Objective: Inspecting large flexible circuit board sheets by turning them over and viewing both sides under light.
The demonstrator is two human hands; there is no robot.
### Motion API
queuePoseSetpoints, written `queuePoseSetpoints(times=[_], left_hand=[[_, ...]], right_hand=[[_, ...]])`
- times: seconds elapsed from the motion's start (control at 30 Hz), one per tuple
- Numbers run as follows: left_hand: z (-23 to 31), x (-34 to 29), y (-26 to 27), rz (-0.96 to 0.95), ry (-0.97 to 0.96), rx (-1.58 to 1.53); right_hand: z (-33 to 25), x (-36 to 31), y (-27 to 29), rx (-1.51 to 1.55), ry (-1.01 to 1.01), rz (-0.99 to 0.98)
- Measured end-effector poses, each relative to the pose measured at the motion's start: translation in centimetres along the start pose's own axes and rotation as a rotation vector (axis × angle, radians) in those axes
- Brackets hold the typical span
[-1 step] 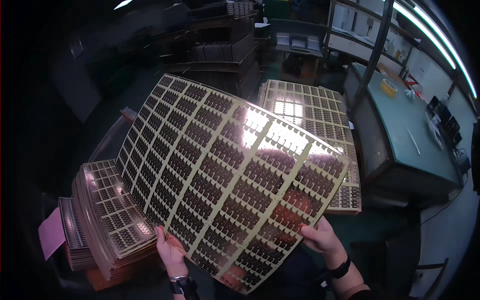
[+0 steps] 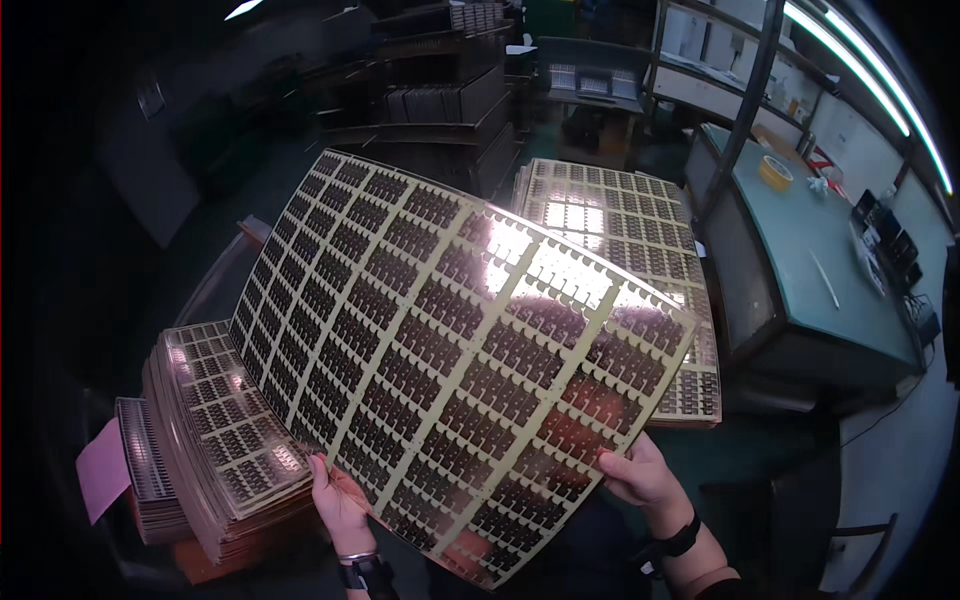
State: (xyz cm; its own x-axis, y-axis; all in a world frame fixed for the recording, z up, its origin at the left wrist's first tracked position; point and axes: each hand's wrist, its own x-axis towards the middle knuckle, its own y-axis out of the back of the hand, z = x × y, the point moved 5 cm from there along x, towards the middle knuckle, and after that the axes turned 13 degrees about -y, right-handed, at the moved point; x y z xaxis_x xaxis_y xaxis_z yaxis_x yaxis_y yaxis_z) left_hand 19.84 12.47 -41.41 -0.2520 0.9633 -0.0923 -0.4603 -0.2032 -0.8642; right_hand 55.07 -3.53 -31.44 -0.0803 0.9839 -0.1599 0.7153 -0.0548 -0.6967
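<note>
Together, both hands are gripping a large gridded panel (image 2: 455, 360), tilting it above a left-side stack of panels (image 2: 225, 440): left hand (image 2: 340, 500) is pinching its lower edge, right hand (image 2: 640, 472) is clasping its lower-right edge.

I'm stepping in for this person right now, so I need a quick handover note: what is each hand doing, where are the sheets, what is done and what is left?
Left hand: grips the lower edge of the large gridded sheet.
Right hand: grips the same sheet's right edge.
The sheet is held up, tilted, clear of the stacks.
Left stack of similar sheets lies under the sheet's left corner; another stack lies behind it.
Done: one sheet is lifted.
Left: it is not yet set on either stack.
</note>
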Motion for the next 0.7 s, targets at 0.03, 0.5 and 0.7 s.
queuePoseSetpoints(times=[0.03, 0.5, 0.7], left_hand=[[-0.2, -0.2, -0.2, -0.052, 0.039, -0.027], [-1.9, -2.0, -2.1, -0.006, -0.331, 0.402], [-9.5, -10.8, -1.2, -0.234, -0.183, 0.549]], right_hand=[[-0.1, -0.1, 0.1, -0.027, 0.015, 0.015], [1.2, 3.5, 5.8, -0.267, 0.050, 0.054], [0.9, 9.2, 9.0, -0.788, 0.181, -0.021]])
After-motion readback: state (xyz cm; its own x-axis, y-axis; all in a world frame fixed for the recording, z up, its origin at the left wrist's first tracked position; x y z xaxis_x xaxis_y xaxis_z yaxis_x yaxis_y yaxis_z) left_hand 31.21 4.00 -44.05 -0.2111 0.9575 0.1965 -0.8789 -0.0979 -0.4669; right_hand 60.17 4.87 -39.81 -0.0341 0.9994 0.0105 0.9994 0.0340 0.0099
